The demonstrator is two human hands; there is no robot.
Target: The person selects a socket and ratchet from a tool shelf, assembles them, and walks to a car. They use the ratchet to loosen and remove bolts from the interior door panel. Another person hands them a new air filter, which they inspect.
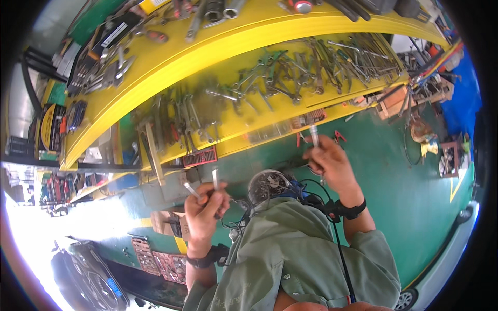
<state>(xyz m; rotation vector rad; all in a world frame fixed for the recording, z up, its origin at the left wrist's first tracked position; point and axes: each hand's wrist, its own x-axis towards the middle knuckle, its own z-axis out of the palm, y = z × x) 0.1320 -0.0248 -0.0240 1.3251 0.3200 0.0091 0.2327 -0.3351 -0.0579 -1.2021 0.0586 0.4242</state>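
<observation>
Left grip (207, 205) — wrapped round two silvery tools (216, 179); right grip (332, 159) — round a metal shaft (315, 136). Lettered carton (163, 223), 8 o'clock.

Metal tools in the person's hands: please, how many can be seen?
3: an outer metal tool and an inner metal tool in the left hand; a third metal tool in the right hand. More may be hidden.

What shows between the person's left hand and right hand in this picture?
In the head view, a rounded, clear-looking object and black cables show between the left hand and the right hand; I cannot tell what the object is.
</observation>
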